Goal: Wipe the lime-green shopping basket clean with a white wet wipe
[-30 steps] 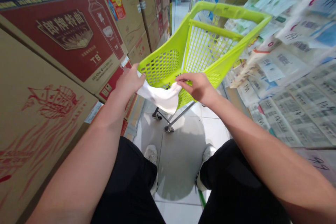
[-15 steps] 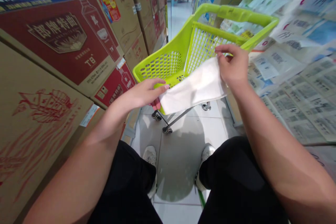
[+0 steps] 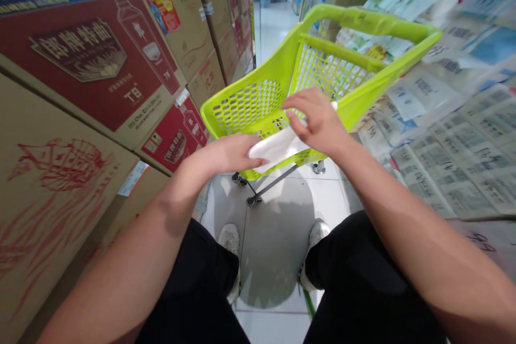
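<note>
A white cloth [image 3: 276,146] is folded between my two hands, just in front of a lime-green plastic shopping cart [image 3: 250,105]. My left hand [image 3: 229,153] pinches the cloth's near end from below. From above, my right hand [image 3: 318,121] presses down on its far end with fingers closed over it. Both hands hover over the cart's near rim.
Stacked cardboard cartons [image 3: 92,70] with red labels wall the left side of the narrow aisle. Shelves covered in printed paper sheets [image 3: 447,118] line the right. White tiled floor [image 3: 278,231] and my shoes [image 3: 229,236] show below the cart.
The cloth was first draped at the cart's rim, then stretched out wide as my right hand lifted it. Now my right hand has come back down and the cloth is folded over.
</note>
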A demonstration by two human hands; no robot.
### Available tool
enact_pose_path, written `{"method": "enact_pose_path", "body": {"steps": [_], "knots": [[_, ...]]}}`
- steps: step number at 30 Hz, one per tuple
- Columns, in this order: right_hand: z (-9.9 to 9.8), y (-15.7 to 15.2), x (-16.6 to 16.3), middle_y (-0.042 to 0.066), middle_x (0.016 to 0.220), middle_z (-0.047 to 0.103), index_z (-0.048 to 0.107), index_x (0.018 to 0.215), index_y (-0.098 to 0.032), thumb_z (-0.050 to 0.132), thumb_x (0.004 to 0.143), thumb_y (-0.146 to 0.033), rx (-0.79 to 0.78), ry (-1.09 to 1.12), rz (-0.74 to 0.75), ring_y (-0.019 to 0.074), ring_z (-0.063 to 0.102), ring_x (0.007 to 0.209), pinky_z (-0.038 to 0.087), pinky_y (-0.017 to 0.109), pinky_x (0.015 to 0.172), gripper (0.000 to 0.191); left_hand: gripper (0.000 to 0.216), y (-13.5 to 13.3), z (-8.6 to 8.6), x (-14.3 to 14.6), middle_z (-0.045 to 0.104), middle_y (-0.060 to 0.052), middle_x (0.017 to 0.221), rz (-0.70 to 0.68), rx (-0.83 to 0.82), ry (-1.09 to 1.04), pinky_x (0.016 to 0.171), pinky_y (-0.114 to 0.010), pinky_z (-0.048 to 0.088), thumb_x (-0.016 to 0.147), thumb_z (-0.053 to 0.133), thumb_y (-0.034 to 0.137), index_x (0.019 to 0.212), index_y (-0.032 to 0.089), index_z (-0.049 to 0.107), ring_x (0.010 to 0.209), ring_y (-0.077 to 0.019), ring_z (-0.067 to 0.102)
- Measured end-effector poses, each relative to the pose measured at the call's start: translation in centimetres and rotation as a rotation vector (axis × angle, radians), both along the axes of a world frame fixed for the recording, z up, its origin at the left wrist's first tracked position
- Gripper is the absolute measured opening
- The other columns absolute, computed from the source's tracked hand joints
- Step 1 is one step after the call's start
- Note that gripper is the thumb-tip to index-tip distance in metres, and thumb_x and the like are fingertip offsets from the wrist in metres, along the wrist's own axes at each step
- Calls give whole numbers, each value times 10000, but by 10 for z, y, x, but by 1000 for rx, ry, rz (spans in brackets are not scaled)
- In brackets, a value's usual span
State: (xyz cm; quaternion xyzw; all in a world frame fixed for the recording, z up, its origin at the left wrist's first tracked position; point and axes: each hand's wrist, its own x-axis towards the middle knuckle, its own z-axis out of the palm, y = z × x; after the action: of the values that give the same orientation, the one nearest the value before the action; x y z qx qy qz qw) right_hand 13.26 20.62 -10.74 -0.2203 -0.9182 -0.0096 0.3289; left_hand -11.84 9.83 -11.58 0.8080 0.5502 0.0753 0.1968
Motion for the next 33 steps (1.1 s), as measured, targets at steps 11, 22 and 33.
{"method": "enact_pose_path", "body": {"steps": [11, 22, 33], "knots": [[-5, -18, -17, 85, 802, 773, 828, 895, -223, 383, 1129, -546, -77, -352, -311, 225, 605, 713, 185, 377, 658, 598, 353, -1, -13, -7, 786, -77, 1171, -198, 211, -85, 944, -393, 592, 857, 768, 356, 1180, 235, 696, 1083, -295, 767], [-8, 0, -7, 79, 752, 754, 825, 863, -222, 396, 1123, -451, -64, -304, -348, 225, 569, 686, 201, 374, 696, 551, 372, -10, -10, 23, 747, -127, 1153, -232, 776, -223, 942, -421, 589, 1174, 427, 450, 1144, 202, 701, 1080, -268, 717], [-8, 7, 1, 99, 960, 817, 817, 984, -216, 431, 1095, -473, -36, -291, -159, 285, 670, 899, 327, 420, 804, 478, 422, -9, -6, 48, 765, -128, 1142, 223, 380, -54, 903, -424, 554, 1094, 404, 537, 1144, 212, 668, 1051, -312, 713]]}}
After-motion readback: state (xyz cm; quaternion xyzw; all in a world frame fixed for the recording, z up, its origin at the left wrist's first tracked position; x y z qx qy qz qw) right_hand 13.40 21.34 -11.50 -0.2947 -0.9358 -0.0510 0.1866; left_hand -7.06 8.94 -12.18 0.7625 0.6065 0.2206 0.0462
